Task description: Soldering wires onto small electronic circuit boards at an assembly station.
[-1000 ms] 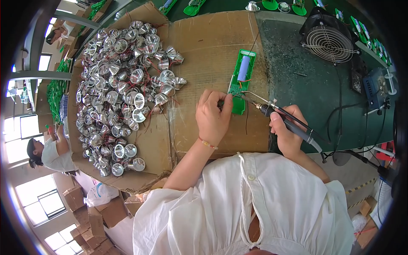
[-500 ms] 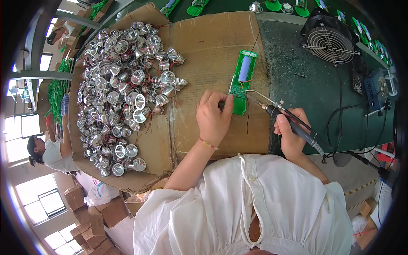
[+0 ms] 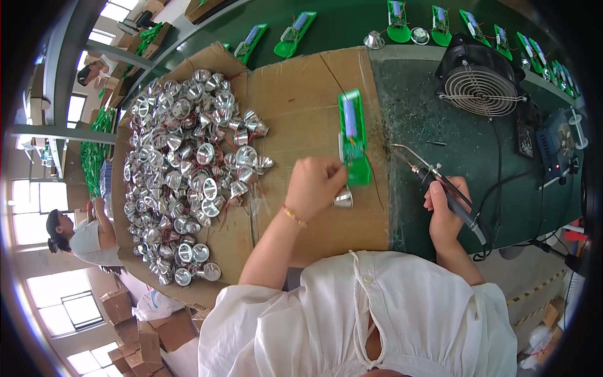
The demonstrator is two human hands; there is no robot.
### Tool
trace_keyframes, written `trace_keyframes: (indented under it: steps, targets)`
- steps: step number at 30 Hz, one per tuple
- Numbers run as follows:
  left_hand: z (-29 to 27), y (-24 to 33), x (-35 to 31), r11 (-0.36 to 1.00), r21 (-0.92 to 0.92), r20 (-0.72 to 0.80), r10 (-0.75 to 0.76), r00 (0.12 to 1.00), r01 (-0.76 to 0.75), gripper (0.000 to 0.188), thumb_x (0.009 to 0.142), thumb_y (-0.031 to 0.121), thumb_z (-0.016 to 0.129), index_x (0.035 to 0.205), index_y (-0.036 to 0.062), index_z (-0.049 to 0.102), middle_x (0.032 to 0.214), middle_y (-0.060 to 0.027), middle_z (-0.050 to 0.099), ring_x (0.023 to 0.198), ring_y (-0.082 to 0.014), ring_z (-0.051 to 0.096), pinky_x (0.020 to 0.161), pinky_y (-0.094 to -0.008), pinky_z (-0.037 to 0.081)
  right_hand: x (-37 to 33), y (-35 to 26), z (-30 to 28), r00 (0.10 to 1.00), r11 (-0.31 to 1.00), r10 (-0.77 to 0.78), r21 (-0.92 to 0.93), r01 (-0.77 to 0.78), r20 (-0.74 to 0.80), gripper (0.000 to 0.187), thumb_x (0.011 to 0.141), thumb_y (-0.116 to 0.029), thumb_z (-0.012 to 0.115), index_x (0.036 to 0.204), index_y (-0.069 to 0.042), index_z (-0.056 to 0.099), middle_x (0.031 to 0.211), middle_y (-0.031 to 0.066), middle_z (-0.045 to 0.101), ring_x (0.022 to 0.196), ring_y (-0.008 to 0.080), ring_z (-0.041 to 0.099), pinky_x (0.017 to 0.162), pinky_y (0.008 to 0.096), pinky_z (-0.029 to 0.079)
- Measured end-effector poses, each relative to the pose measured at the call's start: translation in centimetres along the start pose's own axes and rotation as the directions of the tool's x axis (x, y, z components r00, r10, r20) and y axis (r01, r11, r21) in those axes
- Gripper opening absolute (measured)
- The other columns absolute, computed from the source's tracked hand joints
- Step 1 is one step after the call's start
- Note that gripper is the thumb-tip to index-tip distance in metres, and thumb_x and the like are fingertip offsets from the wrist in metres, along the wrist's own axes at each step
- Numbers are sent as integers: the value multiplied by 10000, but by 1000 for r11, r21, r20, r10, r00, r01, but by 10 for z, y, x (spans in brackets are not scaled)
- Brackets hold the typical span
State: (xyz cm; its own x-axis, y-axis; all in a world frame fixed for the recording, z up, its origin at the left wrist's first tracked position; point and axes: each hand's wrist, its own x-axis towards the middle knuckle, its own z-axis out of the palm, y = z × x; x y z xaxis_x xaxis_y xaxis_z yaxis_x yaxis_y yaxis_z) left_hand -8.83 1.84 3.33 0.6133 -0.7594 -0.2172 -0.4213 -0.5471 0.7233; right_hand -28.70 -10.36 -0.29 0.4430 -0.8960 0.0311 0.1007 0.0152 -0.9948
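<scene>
On the cardboard sheet point(image 3: 301, 94), the left hand point(image 3: 320, 185) pinches a green circuit board point(image 3: 353, 138) with a silver reflector cup point(image 3: 343, 198) beneath it. Left of it lies a heap of reflector cups point(image 3: 188, 176). To its right, the right hand point(image 3: 447, 210) grips a soldering iron point(image 3: 440, 182).

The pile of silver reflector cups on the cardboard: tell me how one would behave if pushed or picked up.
A silver reflector cup looks thin-walled and shiny, so probably light and a bit slippery. Its cone shape suggests it would roll in a curve or tip rather than slide. Thin wires trail from several, so neighbours may drag along.
</scene>
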Motion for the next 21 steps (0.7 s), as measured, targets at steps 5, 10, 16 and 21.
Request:
trace_keyframes:
  steps: [5, 10, 16, 21]
  targets:
    - [-22, 16, 141, 982, 140, -229, 156, 961, -126, 185, 742, 229, 579, 748, 65, 665, 658, -111, 624, 624, -233, 621, 595, -333, 487, 5, -2, 1, 998, 998, 63, -13, -63, -23, 138, 804, -95, 612, 832, -10, 507, 628, 47, 555, 513, 66, 501, 477, 196, 411]
    - [-59, 11, 241, 834, 551, -431, 318, 844, -33, 539, 702, 367, 644, 1199, 197, 521, 1356, -96, 347, 1248, -272, 318, 931, -463, 341, 2, 4, 2, 995, 995, 95, 5, -95, 0, 142, 792, -68, 626, 816, -20, 495, 631, 27, 539, 522, 56, 497, 470, 194, 403]
    - [-94, -32, 255, 811, 571, -168, 267, 949, -126, 595, 711, 232, 581, 1283, 173, 429, 1301, -177, 396, 1140, -317, 454, 948, -358, 381, 1, 5, 1, 996, 997, 79, -21, -78, 43, 151, 785, -64, 634, 815, -22, 491, 635, 16, 530, 523, 51, 485, 468, 198, 400]
    - [-68, -12, 154, 853, 495, -202, 295, 934, -162, 482, 698, 193, 598, 1165, 89, 540, 1231, -179, 456, 1031, -305, 530, 860, -364, 443, 3, 3, 0, 994, 994, 104, -23, -103, 41, 147, 786, -67, 626, 810, -20, 489, 634, 26, 537, 519, 53, 488, 470, 206, 406]
